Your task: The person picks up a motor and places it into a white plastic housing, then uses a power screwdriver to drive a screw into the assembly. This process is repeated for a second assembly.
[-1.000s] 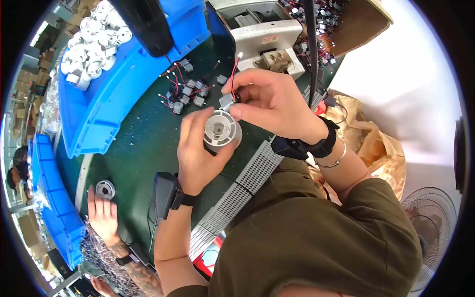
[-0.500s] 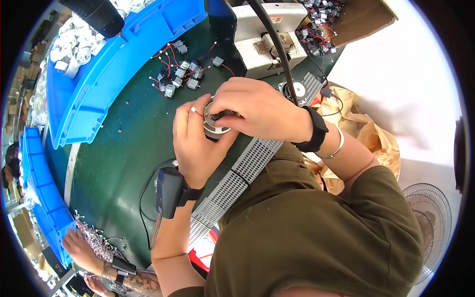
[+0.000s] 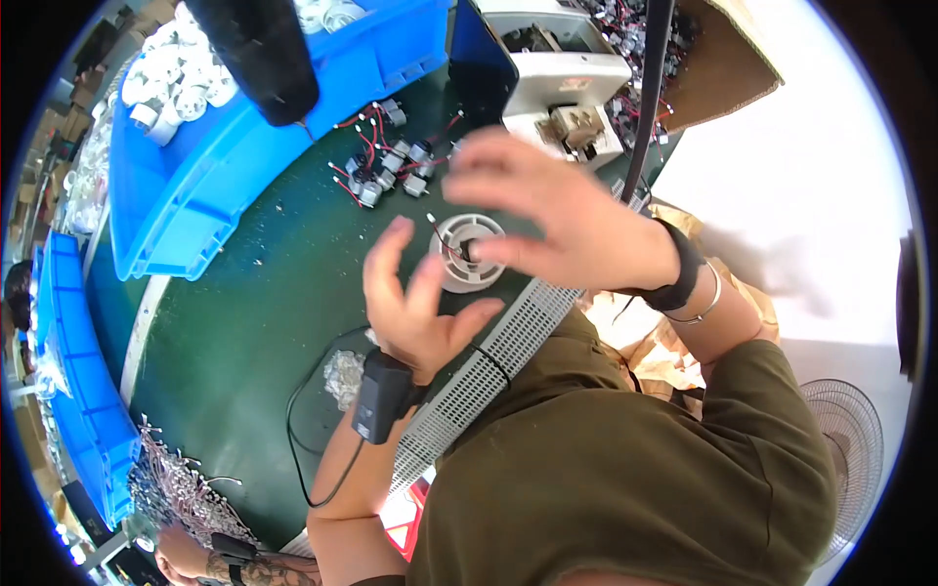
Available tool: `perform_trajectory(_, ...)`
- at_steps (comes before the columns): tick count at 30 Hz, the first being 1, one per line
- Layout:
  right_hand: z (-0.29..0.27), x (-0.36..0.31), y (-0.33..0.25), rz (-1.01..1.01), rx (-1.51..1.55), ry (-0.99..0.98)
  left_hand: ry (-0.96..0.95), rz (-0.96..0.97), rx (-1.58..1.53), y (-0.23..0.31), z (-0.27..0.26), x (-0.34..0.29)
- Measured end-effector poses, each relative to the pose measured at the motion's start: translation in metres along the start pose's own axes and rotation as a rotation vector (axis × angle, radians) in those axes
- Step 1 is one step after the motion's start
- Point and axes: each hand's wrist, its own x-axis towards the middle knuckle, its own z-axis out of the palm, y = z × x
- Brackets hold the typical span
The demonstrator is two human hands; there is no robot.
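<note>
A round white plastic housing (image 3: 471, 281) rests on the green table, with spoke-like ribs and a dark part at its centre. A thin dark-red wire with a small white connector (image 3: 432, 219) sticks out over its left edge. My left hand (image 3: 420, 317) is just left of the housing, fingers apart and holding nothing. Above and to its right, my right hand (image 3: 562, 215) is spread and slightly blurred. Its thumb reaches over the housing's right side; whether it touches I cannot tell. Several small grey motors (image 3: 391, 176) with red wires lie beyond my hands.
A blue bin (image 3: 186, 234) of white round parts stands at the far left. Beyond my right hand are a white machine (image 3: 567, 78) and a cardboard box (image 3: 728, 73) by a heap of motors. Crumpled foil (image 3: 344, 379) lies near my left wrist. At lower left is another person's hand (image 3: 181, 552).
Both hands have let go of the white housing and moved apart from it. It was held between them and now sits on the table. The crumpled foil has come into sight.
</note>
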Motion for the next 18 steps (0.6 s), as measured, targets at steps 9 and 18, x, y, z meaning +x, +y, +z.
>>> perform_trajectory(9,-0.072,0.133,-0.033,0.033,0.749,0.162,-0.234,-0.035,0.046,0.009,0.010,0.005)
perform_trajectory(18,-0.079,0.043,-0.013,0.139,0.406,0.810,-0.243,-0.081,0.031,0.004,0.006,0.003)
